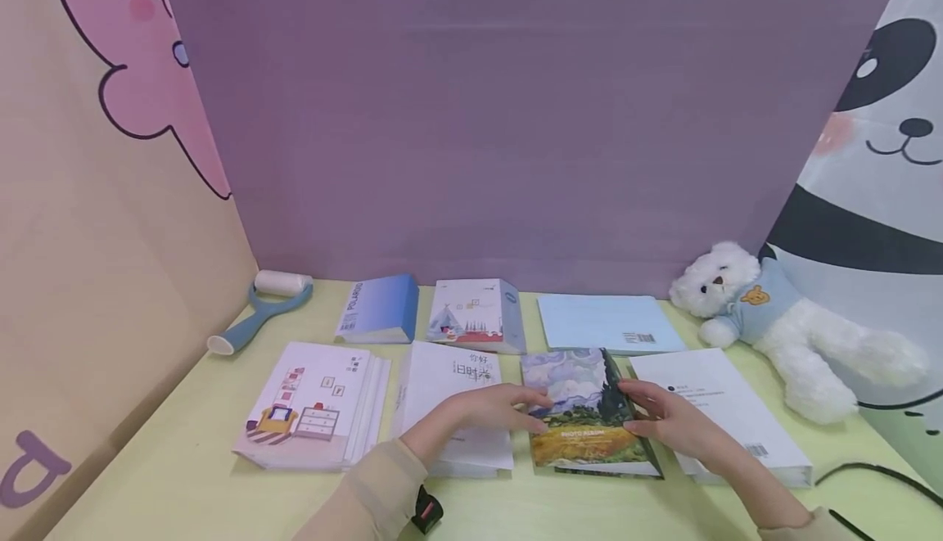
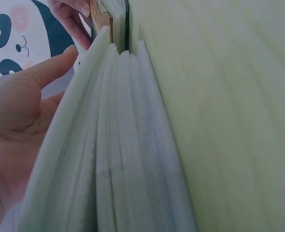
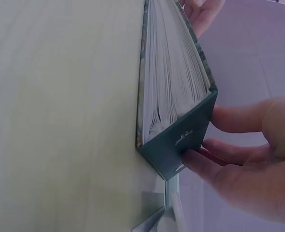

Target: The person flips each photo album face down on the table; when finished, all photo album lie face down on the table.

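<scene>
A photo album (image 1: 578, 410) with a painted landscape cover lies at the front middle of the table. My left hand (image 1: 489, 408) reaches across a white album (image 1: 442, 377), its fingertips at the painted album's left edge. My right hand (image 1: 681, 422) touches that album's right side. In the right wrist view, the fingers (image 3: 207, 166) of this hand rest against the dark green spine (image 3: 178, 140), one of them at the cover's edge. The left wrist view shows the left palm (image 2: 16, 111) beside the white album's page edges (image 2: 118, 145), fingers loosely extended.
More albums surround it: a pink-and-white one (image 1: 309, 406) at left, a thick white one (image 1: 729, 410) at right, and behind them a blue one (image 1: 379, 308), a tent-pictured one (image 1: 467, 312) and a pale blue one (image 1: 611, 322). A lint roller (image 1: 261, 312) and white teddy bear (image 1: 773, 312) flank them.
</scene>
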`<state>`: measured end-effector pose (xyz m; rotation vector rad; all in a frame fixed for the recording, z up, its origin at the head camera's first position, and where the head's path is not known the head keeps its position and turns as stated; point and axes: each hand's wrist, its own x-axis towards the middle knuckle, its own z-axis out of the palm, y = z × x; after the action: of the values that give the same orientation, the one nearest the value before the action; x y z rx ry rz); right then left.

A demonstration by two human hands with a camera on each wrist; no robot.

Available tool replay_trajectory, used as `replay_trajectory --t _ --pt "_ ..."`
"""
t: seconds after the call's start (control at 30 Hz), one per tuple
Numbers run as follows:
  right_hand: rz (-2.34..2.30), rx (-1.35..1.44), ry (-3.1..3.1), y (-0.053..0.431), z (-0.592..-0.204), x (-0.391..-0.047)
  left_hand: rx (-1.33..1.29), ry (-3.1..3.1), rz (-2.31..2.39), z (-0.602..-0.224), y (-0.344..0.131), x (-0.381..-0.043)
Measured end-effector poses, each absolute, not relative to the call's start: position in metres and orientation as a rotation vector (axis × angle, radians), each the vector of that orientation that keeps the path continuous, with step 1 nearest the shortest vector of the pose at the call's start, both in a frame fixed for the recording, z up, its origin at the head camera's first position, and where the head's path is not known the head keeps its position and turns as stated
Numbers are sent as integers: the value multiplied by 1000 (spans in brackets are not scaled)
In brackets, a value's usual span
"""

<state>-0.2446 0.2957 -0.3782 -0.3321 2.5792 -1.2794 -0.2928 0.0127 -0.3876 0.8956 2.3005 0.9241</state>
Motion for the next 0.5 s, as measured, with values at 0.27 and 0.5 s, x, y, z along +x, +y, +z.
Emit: replay_trajectory --t 0.27,0.5 --pt "-1178 -400 2617 300 -375 -248 884 2283 943 -386 13 -292" --pt "-1112 -608 2784 295 -382 -251 925 2303 968 -388 11 -294"
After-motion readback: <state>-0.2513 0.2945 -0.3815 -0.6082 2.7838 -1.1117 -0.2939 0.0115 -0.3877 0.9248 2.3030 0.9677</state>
